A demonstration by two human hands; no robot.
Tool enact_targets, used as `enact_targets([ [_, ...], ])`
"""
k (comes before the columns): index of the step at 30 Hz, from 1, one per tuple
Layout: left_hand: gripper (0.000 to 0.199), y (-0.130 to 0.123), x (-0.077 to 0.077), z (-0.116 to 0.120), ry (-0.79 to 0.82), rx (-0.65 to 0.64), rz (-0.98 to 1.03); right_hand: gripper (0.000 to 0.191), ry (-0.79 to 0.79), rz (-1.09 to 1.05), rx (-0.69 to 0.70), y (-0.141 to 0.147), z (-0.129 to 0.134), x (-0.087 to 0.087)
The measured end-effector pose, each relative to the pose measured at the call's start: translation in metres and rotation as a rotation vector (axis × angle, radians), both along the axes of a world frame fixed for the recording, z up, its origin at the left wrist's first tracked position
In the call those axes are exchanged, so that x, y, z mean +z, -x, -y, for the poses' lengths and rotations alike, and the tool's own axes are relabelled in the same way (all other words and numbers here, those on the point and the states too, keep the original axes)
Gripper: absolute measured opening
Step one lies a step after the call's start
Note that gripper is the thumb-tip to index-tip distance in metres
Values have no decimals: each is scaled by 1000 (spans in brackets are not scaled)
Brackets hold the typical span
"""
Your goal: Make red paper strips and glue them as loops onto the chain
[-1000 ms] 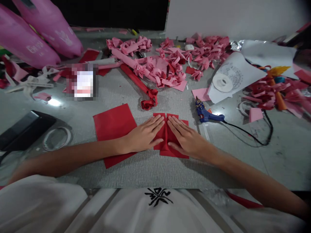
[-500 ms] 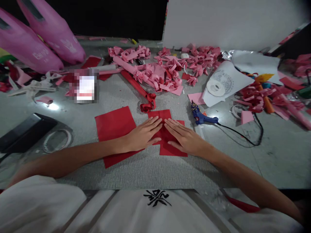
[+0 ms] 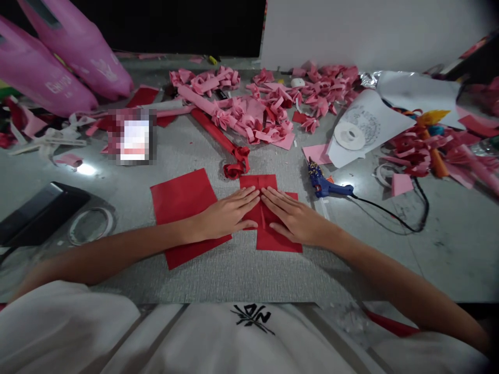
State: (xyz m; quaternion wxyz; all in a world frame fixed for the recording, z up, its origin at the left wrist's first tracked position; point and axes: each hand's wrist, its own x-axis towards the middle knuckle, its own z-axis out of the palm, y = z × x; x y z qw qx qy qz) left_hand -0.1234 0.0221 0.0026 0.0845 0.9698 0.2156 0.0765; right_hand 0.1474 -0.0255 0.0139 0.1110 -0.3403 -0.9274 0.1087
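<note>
A small red paper (image 3: 258, 181) with a raised crease down its middle lies in front of me, over another red sheet (image 3: 278, 243). My left hand (image 3: 230, 212) rests flat on its left part, fingers stretched. From the other side my right hand (image 3: 290, 215) lies flat across its right part, fingers extended. The fingertips of both hands nearly meet at the crease. A larger red sheet (image 3: 183, 200) sits to the left, partly under my left hand and wrist.
Pink paper flowers and curls (image 3: 253, 111) are heaped at the back. A blue glue gun (image 3: 329, 188) with a black cord lies right, near a white tape roll (image 3: 350, 136). At left are a black box (image 3: 47, 210), a clear ring (image 3: 90, 226) and pink bags (image 3: 78, 52).
The crease between my hands now shows more clearly as a raised fold. My fingertips have shifted slightly, and the view has moved a little.
</note>
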Motion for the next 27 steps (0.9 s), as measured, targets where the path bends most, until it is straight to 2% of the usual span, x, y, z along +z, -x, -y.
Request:
enact_targets([
  [9, 72, -2, -3, 5, -36, 32, -22, 67, -16, 54, -66, 9, 7, 2],
  [16, 68, 1, -5, 3, -4, 25, 29, 69, -31, 47, -147, 13, 16, 0],
  [21, 63, 3, -11, 1, 1, 17, 100, 72, -35, -2, -118, 8, 15, -1],
  [27, 45, 5, -15, 1, -124, 25, 217, 64, -142, -57, -5, 7, 15, -5],
])
